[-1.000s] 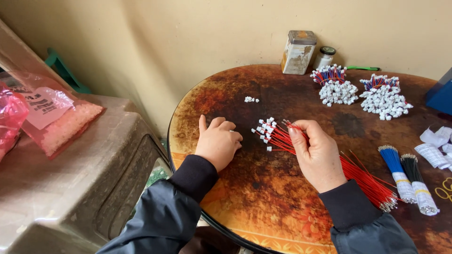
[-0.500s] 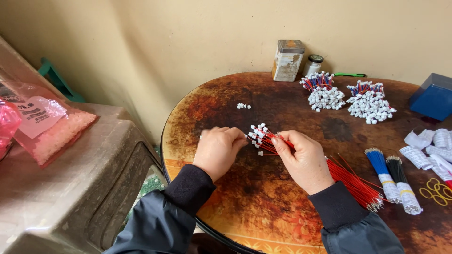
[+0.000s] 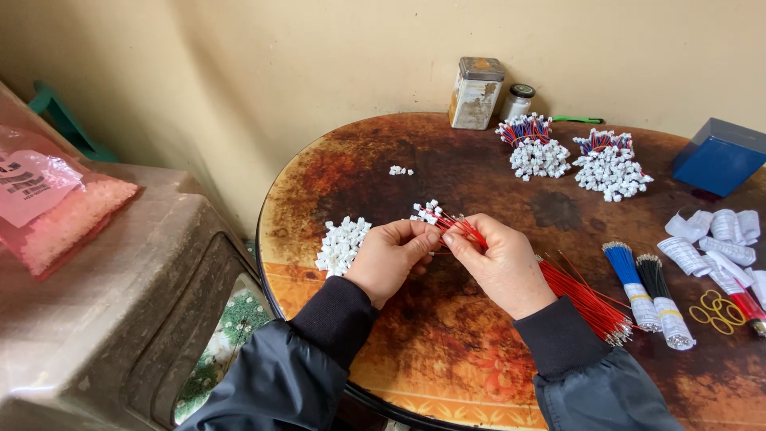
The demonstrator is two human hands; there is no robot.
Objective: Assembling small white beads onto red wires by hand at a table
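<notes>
Left hand (image 3: 388, 257): lifted off the table since a second ago; fingertips pinch a white connector at the wire tips
Right hand (image 3: 500, 263): pinches the red wire bundle (image 3: 586, 303), which trails right across the round table (image 3: 447, 359)
Change: loose white connectors (image 3: 341, 243) now uncovered, left of the hands
Packages: pink bag (image 3: 60, 211), far left; blue box (image 3: 720, 156), far right; rusty tin (image 3: 475, 92), far edge
</notes>
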